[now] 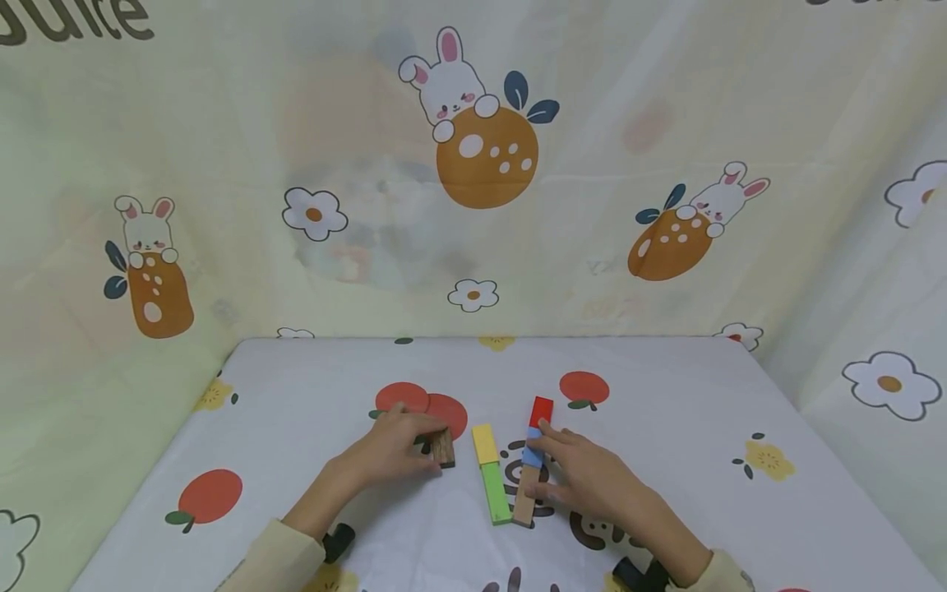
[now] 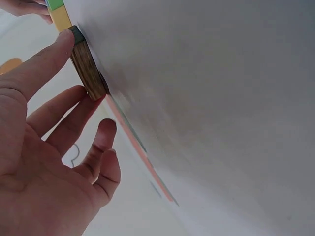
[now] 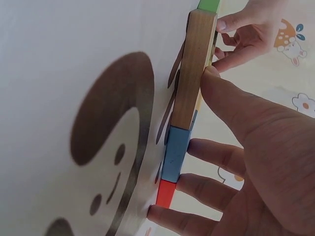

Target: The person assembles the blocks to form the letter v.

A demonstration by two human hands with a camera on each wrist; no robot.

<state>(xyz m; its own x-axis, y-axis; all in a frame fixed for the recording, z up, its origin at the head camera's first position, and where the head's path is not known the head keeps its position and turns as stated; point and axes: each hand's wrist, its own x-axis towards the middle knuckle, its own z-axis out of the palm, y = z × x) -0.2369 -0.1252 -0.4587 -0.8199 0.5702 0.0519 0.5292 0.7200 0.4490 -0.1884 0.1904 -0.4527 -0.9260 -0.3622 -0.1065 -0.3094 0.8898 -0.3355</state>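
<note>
My left hand [image 1: 392, 444] pinches a dark brown wooden block [image 1: 443, 450] by its ends, between thumb and fingertips; in the left wrist view this block [image 2: 87, 66] rests on or just above the cloth. Right of it, a yellow block [image 1: 485, 444] and a green block [image 1: 496, 495] lie end to end. Beside that pair runs a line of a red block [image 1: 542, 409], a blue block [image 1: 532, 456] and a tan wooden block [image 1: 525, 498]. Along this line my right hand [image 1: 592, 477] lays extended fingers, its thumb at the tan block [image 3: 193, 73].
A white cloth [image 1: 666, 411] printed with fruit, flowers and animal faces covers the table. Behind it hangs a cream curtain [image 1: 370, 123] with rabbit prints. Dark wrist straps [image 1: 339, 543] sit at both sleeves.
</note>
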